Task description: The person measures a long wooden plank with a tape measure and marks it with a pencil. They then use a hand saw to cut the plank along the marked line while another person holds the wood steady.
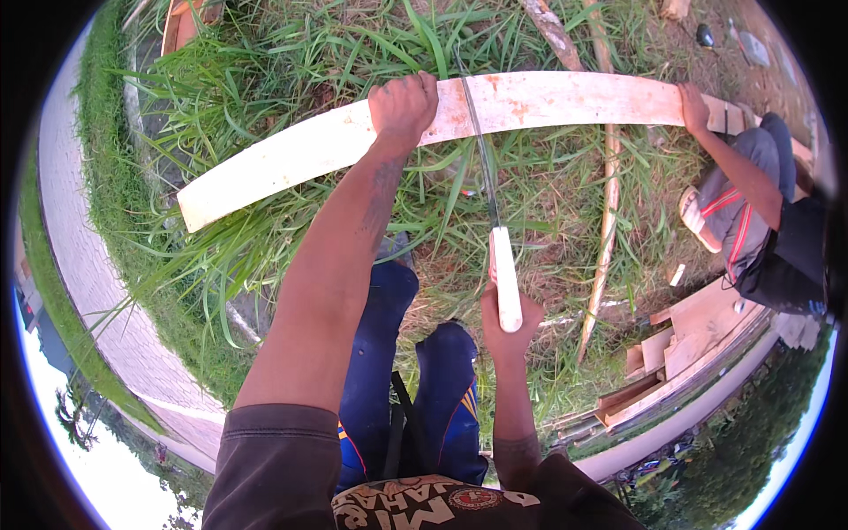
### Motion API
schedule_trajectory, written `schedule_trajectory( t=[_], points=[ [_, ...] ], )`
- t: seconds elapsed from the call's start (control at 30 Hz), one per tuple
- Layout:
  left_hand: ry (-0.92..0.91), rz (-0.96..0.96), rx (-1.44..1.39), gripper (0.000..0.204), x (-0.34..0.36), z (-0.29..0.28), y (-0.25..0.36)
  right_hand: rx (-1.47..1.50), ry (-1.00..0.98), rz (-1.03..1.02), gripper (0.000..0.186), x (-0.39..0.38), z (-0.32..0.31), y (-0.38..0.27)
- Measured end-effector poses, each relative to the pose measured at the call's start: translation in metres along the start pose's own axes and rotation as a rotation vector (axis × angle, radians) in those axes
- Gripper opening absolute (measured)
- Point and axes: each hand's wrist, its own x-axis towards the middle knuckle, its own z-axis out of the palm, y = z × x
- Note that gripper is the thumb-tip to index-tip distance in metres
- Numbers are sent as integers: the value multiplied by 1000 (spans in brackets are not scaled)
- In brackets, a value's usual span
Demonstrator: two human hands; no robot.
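Note:
A long pale wooden board [565, 99] lies crosswise ahead of me over the grass. My left hand [404, 106] is closed over it, left of a handsaw [482, 163]. The saw's thin blade crosses the board just right of that hand, its tip beyond the far edge. Lower down, my right hand [512, 316] is wrapped round the saw's white handle [504, 278]. Toward the board's right end, another person's hand [694, 108] rests on it. Whether the blade has cut into the wood I cannot tell.
The other person [751, 208] crouches at the right. A pile of planks [698, 336] lies at the lower right. A long stick [609, 221] stretches through the grass under the board, and a log [552, 34] lies beyond it. A paved path [97, 238] curves along the left.

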Motion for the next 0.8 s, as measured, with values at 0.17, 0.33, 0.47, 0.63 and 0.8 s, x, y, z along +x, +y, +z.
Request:
schedule_trajectory(
  t=[0.17,0.33,0.47,0.63,0.8],
  points=[
    [193,184,-27,51,-2,19,-5,-149,16,1,11,-90,-66,40],
    [194,99,-80,50,5,8,-1,128,75,-68,12,13,-1,1],
    [120,112,-86,50,0,-3,-3,143,28,1,21,49,-4,-17],
    [178,74,-47,51,0,2,-2,70,0,-81,13,-63,-50,61],
    [300,176,-24,49,0,0,-5,109,-10,-144,17,18,2,10]
  ],
)
